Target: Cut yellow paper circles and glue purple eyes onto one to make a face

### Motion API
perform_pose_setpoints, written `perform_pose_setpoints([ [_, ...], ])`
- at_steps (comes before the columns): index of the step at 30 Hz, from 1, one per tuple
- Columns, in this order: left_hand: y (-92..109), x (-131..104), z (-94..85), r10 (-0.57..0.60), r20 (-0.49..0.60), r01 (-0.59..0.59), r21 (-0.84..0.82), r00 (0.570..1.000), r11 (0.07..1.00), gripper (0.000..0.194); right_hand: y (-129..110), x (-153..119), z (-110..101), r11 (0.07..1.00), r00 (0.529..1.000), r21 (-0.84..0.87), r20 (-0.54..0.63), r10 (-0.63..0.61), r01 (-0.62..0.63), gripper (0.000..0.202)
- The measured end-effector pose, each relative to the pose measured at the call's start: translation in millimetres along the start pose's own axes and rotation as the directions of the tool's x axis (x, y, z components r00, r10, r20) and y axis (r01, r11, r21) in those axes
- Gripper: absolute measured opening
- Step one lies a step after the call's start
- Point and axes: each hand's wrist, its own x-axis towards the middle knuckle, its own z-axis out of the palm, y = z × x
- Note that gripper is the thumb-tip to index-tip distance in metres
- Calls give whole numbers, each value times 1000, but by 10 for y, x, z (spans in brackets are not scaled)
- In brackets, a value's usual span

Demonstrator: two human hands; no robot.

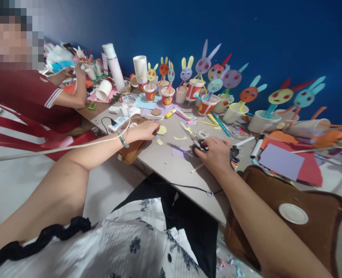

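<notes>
My right hand [217, 155] is closed on the black handles of a pair of scissors [199, 148], whose blades point up and left over the table. Beside a round yellow paper piece [161, 129] is my left hand [151, 130], its fingers bent down near the tabletop; whether they pinch anything is too small to tell. Two small yellow discs [159, 142] lie just below. Yellow scraps [181, 138] and a purple paper piece [182, 152] rest between my hands. A roll of tape [203, 133] sits behind the scissors.
Paper rabbit heads stand in cups along the blue wall, including a red cup [150, 94]. A power strip [118, 123] and cable are at left, near a seated person in a red shirt [29, 100]. Purple paper [281, 161] and a brown chair [312, 231] are at right.
</notes>
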Motion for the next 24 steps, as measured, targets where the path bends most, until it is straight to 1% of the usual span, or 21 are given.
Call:
perform_pose_setpoints([
  [4,43,47,-41,-6,-48,2,-83,999,997,14,-9,-3,-33,1000,999,-1,-41,4,-4,24],
  [5,70,63,-47,-5,-62,-2,-99,998,995,16,-12,-1,-36,1000,998,16,-62,17,-16,24],
  [8,152,101,-44,-20,-104,6,-133,994,991,36,-23,8,-44,991,988,115,-127,90,-75,30],
  [9,172,107,-34,-29,-120,12,-139,992,990,40,-28,12,-48,984,983,149,-143,115,-93,32],
  [10,184,111,-19,-34,-137,14,-141,990,990,41,-34,16,-53,979,978,175,-158,135,-107,34],
  [11,188,116,0,-32,-153,10,-140,988,990,37,-41,21,-58,974,974,192,-169,151,-118,35],
  [13,174,137,36,-9,-176,-12,-122,984,992,22,-52,28,-68,968,967,208,-182,177,-137,36],
  [14,160,161,47,2,-175,-22,-110,985,994,23,-56,32,-71,965,964,215,-183,191,-150,37],
  [16,134,239,34,4,-153,-22,-118,988,993,34,-56,41,-74,955,958,233,-177,225,-182,38],
  [18,145,332,-34,-36,-136,11,-182,990,983,35,-44,50,-76,945,952,260,-175,250,-200,37],
  [20,231,366,-142,-90,-148,44,-284,985,958,26,-24,63,-81,929,941,305,-195,276,-210,36],
  [21,311,338,-198,-102,-170,44,-316,980,948,20,-13,70,-85,919,932,331,-212,295,-215,36],
  [22,414,275,-245,-94,-207,15,-351,974,936,17,-2,77,-90,907,921,356,-228,317,-224,36],
  [23,535,180,-277,-52,-247,-48,-385,968,922,21,6,85,-95,896,909,375,-241,341,-237,37],
  [24,666,64,-292,25,-254,-128,-398,967,908,29,13,94,-100,885,895,390,-252,367,-253,36],
])
